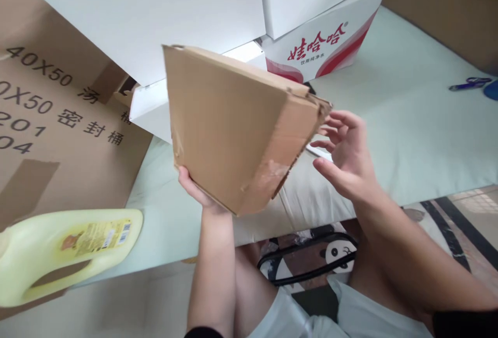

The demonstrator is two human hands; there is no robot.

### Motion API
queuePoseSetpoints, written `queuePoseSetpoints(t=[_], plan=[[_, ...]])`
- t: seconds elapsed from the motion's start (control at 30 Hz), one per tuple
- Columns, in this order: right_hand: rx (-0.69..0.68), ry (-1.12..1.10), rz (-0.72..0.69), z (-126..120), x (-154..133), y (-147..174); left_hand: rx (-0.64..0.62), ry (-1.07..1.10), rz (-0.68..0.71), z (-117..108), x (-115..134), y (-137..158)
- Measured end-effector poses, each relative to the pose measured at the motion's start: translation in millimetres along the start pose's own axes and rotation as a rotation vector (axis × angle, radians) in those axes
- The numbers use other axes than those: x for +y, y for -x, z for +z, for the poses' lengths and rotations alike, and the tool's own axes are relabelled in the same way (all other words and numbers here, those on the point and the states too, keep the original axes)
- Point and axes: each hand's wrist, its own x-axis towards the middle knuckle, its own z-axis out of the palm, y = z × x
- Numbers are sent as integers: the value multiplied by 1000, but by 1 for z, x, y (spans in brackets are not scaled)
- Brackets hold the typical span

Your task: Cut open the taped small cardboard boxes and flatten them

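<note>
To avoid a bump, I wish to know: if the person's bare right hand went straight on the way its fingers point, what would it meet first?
Most likely the ragged end of the brown, flat cardboard box; depth is unclear, so the right hand may already touch it.

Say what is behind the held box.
Behind the held box, white boxes show past its top and left edges, including a red-lettered one; what it covers directly cannot be seen.

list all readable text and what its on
Left cardboard box: "40X50 汤桶"
Same box: "0X50 密封桶", cut by frame
Same box: "201", "04", possibly cut
White-and-red carton: "娃哈哈®"
Same carton: "饮用纯净水"
Yellow bottle: label too small
Right brown box: too blurred
Held cardboard box: none visible
</note>
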Motion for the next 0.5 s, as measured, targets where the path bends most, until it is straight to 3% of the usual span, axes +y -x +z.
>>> queuePoseSetpoints(t=[0.13,0.3,0.4,0.5], plan=[[125,98,4,-1,0,-2,-58,100,-31,2,-6,5],[234,447,-77,-12,19,-6,-45,-13,-134,-11,-10,-1],[259,535,-23,-15,23,-5,-88,-110,-191,-13,-10,-2],[217,484,93,-18,32,-2,-109,-165,-248,-11,-11,-2]])
